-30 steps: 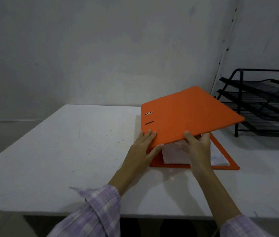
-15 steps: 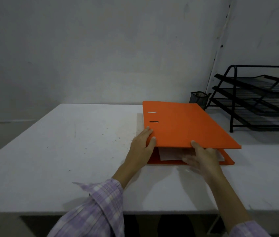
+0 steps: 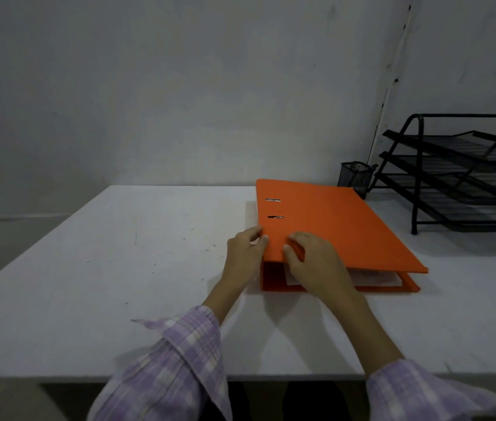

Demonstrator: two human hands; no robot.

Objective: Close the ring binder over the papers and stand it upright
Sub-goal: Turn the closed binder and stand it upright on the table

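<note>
Lowered since prev. frame: 1 orange binder (image 3: 331,226) cover, now flat over papers (image 3: 374,278) on table (image 3: 119,268). My left hand (image 3: 245,256) pinches spine corner; right hand (image 3: 316,262) curls on cover edge. 2 slots; no legible text.

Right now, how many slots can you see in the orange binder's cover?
2. Both sit near the spine edge of the binder: the far slot, and the near slot just beyond the hands.
</note>
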